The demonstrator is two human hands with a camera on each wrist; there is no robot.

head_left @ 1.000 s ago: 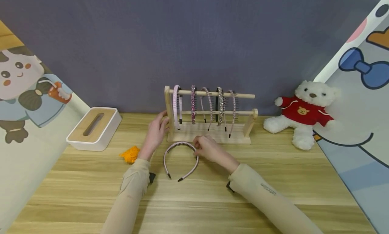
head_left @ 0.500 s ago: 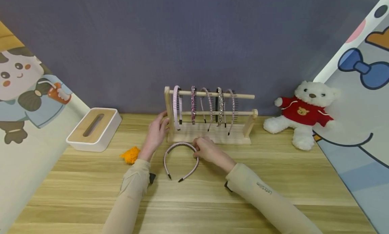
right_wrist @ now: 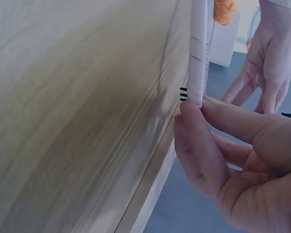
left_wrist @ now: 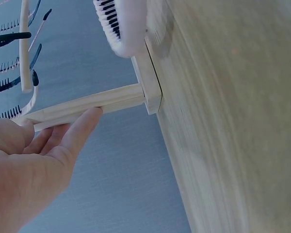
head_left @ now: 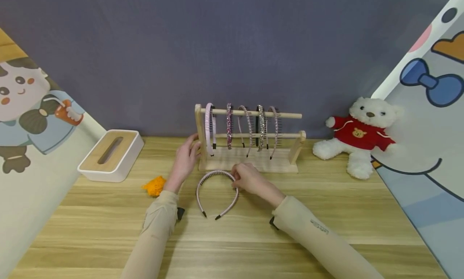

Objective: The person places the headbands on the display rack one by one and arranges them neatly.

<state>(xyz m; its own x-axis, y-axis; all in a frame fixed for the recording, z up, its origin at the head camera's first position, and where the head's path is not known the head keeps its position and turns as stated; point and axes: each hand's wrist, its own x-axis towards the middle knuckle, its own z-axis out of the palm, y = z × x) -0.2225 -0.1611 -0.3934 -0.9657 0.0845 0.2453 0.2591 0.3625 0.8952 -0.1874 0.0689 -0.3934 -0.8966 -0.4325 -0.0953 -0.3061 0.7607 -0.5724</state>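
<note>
A pale pink headband (head_left: 199,195) with dark comb teeth and black tips is in front of the wooden rack (head_left: 250,166), its tips pointing towards me. My right hand (head_left: 250,178) pinches the right side of its arch between thumb and fingertips; the right wrist view shows the grip on the pink band (right_wrist: 198,58) closely. My left hand (head_left: 185,158) holds the rack's left upright (left_wrist: 87,103), thumb on one side and fingers on the other. Along the rack's top rod hang a thick pink headband (head_left: 208,128), a glittery pink one (head_left: 229,126) and several thinner or glittery ones.
A white tissue box (head_left: 125,162) with a wooden lid stands at the left. Next to my left wrist lies an orange crumpled item (head_left: 155,186). A white teddy bear (head_left: 357,136) in a red sweater sits right of the rack, against the wall.
Both hands keep their grips. The headband in my right hand shifts only very slightly; the head view itself drifts a little.
</note>
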